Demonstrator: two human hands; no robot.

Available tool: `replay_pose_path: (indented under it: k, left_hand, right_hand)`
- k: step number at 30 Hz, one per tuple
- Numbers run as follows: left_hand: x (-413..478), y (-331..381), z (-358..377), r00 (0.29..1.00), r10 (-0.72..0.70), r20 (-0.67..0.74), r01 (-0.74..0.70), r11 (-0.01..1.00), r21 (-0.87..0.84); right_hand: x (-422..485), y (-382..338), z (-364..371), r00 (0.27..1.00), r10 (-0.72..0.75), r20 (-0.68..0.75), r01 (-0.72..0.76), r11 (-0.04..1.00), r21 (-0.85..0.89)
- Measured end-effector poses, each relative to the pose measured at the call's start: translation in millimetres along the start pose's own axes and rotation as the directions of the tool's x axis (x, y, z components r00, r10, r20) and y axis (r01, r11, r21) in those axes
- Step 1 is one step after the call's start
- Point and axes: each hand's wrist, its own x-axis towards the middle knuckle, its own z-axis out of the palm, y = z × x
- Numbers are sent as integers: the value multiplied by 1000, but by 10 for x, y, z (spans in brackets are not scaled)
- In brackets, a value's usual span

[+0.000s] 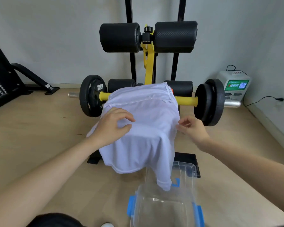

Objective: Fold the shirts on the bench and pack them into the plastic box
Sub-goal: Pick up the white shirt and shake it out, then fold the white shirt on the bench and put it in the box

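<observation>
Pale wood-plank floor fills most of the view. On it stands the gym-bench worktop, a yellow-painted steel frame with black uprights. Its pad is hidden under the white T-shirt, a thin, smooth knit draped over the worktop with the collar at the far end. One corner hangs down to the far rim of the plastic box. Two fat black foam rollers with a woven, carbon-like texture sit high on the frame. Round black weight plates ride a yellow bar on both sides; the left one bears white raised lettering too blurred to read surely. The clear plastic box lies on the floor at the near end and has blue latches. Its transparent ribbed lid leans just behind it. By the right wall is a white machine with a green label and a QR code; the text is unreadable. The left hand lies on the shirt with bent fingers gathering a ridge of cloth, and the right hand pinches the shirt's right edge.
</observation>
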Motion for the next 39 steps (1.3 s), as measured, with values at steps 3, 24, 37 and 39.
replay_pose_path:
  k: [3, 24, 37, 39]
  left_hand:
    - [-140, 190, 303, 961, 168, 221, -198, 973, 119]
    - [-385, 223, 695, 912, 226, 343, -373, 807, 458]
    - [-432, 1018, 1204, 976, 87, 201, -112, 986, 119]
    - [-465, 1136, 1237, 967, -16, 256, -7, 996, 91]
  right_hand:
    - [-431, 384, 137, 946, 315, 73, -320, 944, 81]
    - [-1098, 962, 144, 830, 458, 318, -550, 766, 333]
    - [-1241, 8, -474, 980, 110, 167, -169, 903, 394]
    - [-1274, -33, -463, 969, 109, 222, -197, 882, 427]
